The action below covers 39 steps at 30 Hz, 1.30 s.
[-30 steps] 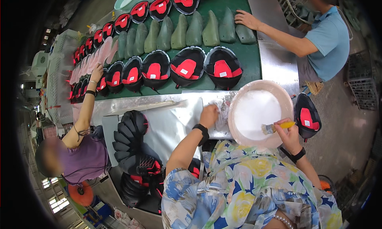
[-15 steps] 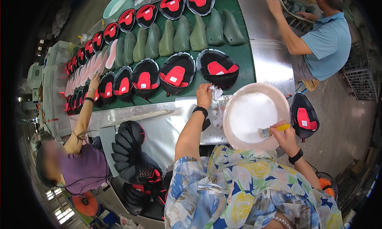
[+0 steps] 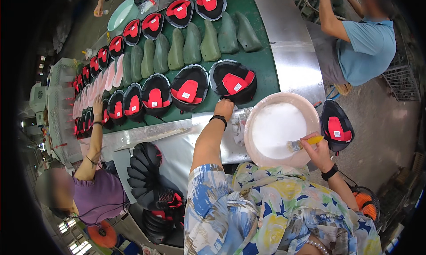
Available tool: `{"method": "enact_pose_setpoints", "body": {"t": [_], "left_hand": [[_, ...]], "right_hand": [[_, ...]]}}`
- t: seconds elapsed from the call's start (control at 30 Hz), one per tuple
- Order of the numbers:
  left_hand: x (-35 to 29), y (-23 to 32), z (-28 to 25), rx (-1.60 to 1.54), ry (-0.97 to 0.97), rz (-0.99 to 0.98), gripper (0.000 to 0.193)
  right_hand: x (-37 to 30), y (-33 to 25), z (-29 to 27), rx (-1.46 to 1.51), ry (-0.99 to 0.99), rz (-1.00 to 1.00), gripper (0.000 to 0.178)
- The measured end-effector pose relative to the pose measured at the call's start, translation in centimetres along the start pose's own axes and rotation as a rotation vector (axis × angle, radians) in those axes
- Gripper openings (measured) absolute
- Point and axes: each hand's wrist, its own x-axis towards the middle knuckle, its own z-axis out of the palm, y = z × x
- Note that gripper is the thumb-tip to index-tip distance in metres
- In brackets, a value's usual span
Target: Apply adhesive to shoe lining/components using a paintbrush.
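Note:
My right hand is closed around a paintbrush with a yellow handle. Its bristles dip into white liquid at the near right of a pale pink basin. To the left, my left hand is closed at the near edge of the green conveyor belt. A scrap of white shows beside its knuckles, but its fingertips are hidden. Just beyond that hand lies a black shoe upper with a red lining and a white label, the rightmost of the near row.
Green shoe lasts and pink ones line the belt's middle. A loose shoe upper lies right of the basin. Stacked black uppers are at my left. A person in purple reaches over the belt; one in blue stands at right.
The belt's rows have shifted left. My left hand has moved slightly left and nearer me, and the white rag by it is mostly out of sight. The person in blue has raised both arms.

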Motion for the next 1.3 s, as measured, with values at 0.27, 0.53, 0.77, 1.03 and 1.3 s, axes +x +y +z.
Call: {"method": "enact_pose_setpoints", "body": {"t": [0.27,0.53,0.77,1.03,1.3], "left_hand": [[-1.9,-6.5,-3.5,0.272,0.037,-0.174,0.019],[-9.3,0.1,-10.0,-0.625,0.170,-0.164,0.021],[-16.6,6.6,-5.1,-0.658,-0.040,-0.099,0.051],[-36.3,-5.4,-7.1,-0.085,0.626,-0.802,0.060],[-61.7,-6.7,-4.3,-0.448,1.047,-2.132,0.091]], "right_hand": [[-1.2,1.7,-0.7,0.074,0.028,-0.034,0.011],[-1.0,3.5,-0.4,0.119,0.027,-0.014,0.012],[0.5,5.3,1.8,0.199,-0.072,-0.058,0.007],[1.7,5.6,2.4,0.176,-0.177,-0.162,0.005],[1.3,2.9,3.4,0.221,-0.202,-0.109,0.008]]}}
